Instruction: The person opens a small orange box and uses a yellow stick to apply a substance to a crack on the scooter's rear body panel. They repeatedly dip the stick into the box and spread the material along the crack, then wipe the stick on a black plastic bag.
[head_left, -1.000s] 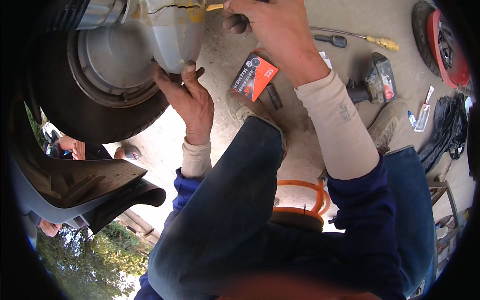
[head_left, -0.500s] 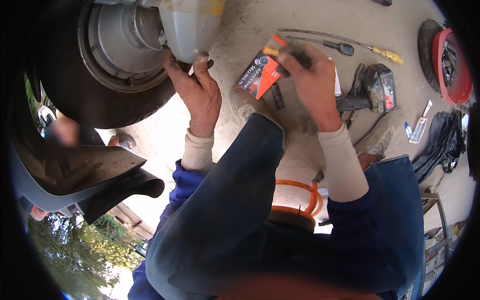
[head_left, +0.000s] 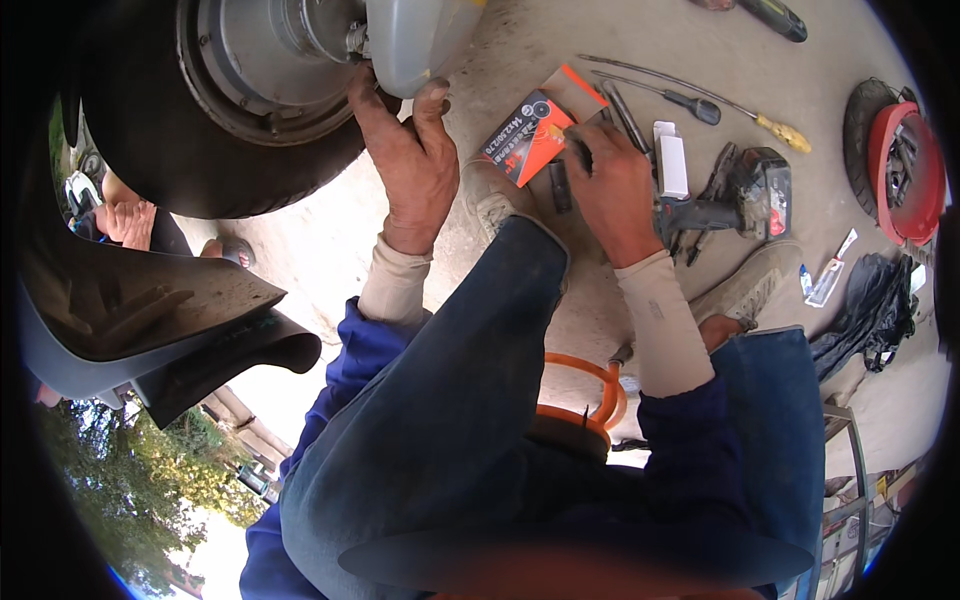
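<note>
My left hand (head_left: 412, 170) reaches up to the lower end of a silver-grey fork cover (head_left: 415, 45), beside the metal hub (head_left: 265, 60) of a black-tyred wheel (head_left: 130, 140). Its forefinger and thumb are apart, the forefinger tip close to the axle nut (head_left: 356, 40); its other fingers are partly hidden. Over an orange and black cardboard box (head_left: 527, 140) on the floor, my right hand (head_left: 615, 195) is closed in a pinch. A small yellow piece (head_left: 555, 131) shows at its fingertips, mostly covered by them. A short dark cylinder (head_left: 560, 187) lies below the box.
Around my right hand lie a white box (head_left: 671, 160), a cordless power tool (head_left: 745, 200) and two long screwdrivers (head_left: 775, 130). Farther right are a red basin of metal parts (head_left: 890, 215) and a black plastic bag (head_left: 865, 315). Another person's hands (head_left: 130, 220) show at the left.
My right hand has moved down and left, closer to the orange box, uncovering the white box. My left hand stays by the fork's end. The view has shifted slightly.
</note>
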